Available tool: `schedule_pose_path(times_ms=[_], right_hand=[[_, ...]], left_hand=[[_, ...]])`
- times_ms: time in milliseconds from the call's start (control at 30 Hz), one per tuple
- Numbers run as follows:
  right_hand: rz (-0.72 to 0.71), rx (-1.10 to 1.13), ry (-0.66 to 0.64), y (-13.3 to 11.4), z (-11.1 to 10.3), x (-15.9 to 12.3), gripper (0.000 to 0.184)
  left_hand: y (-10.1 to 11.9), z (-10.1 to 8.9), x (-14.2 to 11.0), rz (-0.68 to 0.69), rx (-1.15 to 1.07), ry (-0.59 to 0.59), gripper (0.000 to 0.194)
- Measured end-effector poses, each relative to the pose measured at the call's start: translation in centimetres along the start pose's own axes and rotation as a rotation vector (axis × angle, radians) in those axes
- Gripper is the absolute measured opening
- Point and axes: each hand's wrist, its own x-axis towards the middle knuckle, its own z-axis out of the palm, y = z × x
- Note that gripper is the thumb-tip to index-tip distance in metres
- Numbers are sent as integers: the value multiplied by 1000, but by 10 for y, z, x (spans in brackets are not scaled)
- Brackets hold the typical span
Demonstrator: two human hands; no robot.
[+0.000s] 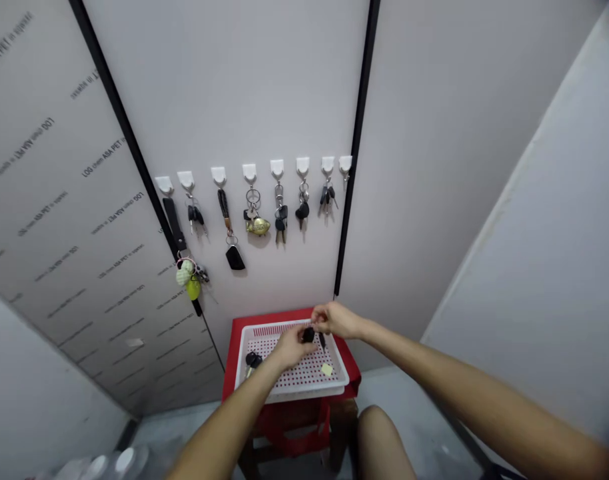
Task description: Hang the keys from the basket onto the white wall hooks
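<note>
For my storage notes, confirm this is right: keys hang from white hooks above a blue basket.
No: the basket is white, not blue, as the head view shows. The keys do hang from white hooks above it.

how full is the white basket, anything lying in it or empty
Not empty: the white basket holds dark keys at left and a small yellow piece at right.

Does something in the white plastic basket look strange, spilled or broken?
One thing looks a little odd: a small pale yellow piece lies in the front right part of the white plastic basket, unlike the dark-headed keys at its left. I cannot tell what it is. I see nothing spilled or broken.
</note>
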Motion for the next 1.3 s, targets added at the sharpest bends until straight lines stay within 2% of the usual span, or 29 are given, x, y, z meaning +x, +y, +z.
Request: schedule_pose_path(times_ms=[100, 233, 400, 567, 700, 800, 900, 1000, 1100, 1200, 1300], right_hand=[[17, 316, 63, -9, -17, -2, 9], [-26, 495, 214, -19, -42, -6, 10], [-138, 481, 478, -35, -85, -8, 9], [-233, 452, 776, -57, -146, -7, 8], [-256, 495, 974, -68, -191, 2, 5], [-219, 487, 1072, -69, -212, 16, 5], [-104, 372, 1119, -65, -222, 31, 9], [27, 213, 1171, -60, -224, 42, 13], [72, 153, 1190, -57, -220, 42, 15], [84, 102, 1211, -56, -208, 32, 16], [69, 61, 1312, -55, -178, 22, 21]], left_hand=[[16, -9, 7, 27, -171, 33, 22], [42, -21, 11, 58, -241, 73, 18], [86, -29, 23, 120, -153, 134, 26], [138, -33, 40, 255, -66, 131, 30], [170, -41, 48, 341, 18, 185, 29], [185, -49, 49, 368, 76, 260, 27], [192, -56, 48, 382, 105, 310, 26], [188, -61, 46, 378, 106, 326, 25], [182, -65, 46, 357, 93, 337, 24], [175, -73, 42, 340, 37, 351, 24], [162, -82, 35, 315, -38, 414, 24]])
